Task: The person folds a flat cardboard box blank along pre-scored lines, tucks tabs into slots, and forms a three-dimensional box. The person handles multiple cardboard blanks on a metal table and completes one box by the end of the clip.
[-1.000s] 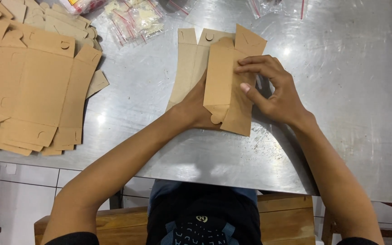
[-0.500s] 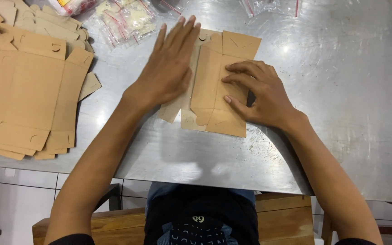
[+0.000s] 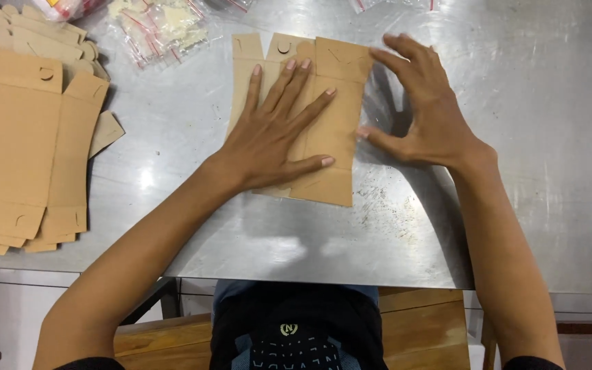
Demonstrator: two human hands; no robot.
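Observation:
A folded brown cardboard box blank (image 3: 330, 157) lies flat on the steel table (image 3: 536, 171) in the head view. My left hand (image 3: 272, 133) rests palm down on it with the fingers spread, pressing it flat. My right hand (image 3: 423, 109) hovers at the blank's right edge, fingers apart; its thumb tip touches that edge and it holds nothing.
A stack of several flat brown box blanks (image 3: 22, 144) lies at the left of the table. Clear plastic bags with pale contents (image 3: 159, 27) sit at the back left, and more bags (image 3: 392, 4) at the back edge. Below the table edge are a wooden bench and my lap.
My left hand slid from the blank's upper left onto its middle and flattened it. My right hand lifted off the blank and moved to its right edge.

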